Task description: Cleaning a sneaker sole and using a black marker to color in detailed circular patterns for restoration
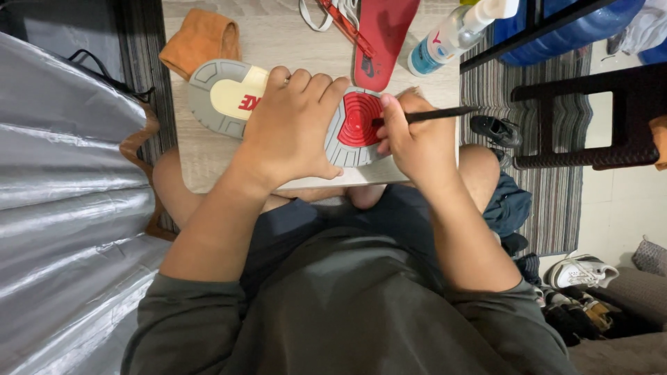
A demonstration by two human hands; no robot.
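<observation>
A sneaker lies sole-up on a small wooden table (278, 35); its sole (229, 97) is grey and cream with a red ringed patch (360, 119) at the toe end. My left hand (292, 128) presses down over the middle of the sole, fingers curled over its far edge. My right hand (410, 139) holds a thin black tool (441, 113) like a pen, its tip resting on the red patch.
On the table lie an orange cloth (201, 38), a red insole (382, 38), white laces (326, 14) and a clear spray bottle (455, 35). Silver sheeting (62, 208) fills the left. A dark stool (590, 118), a striped rug (542, 194) and shoes (580, 272) stand right.
</observation>
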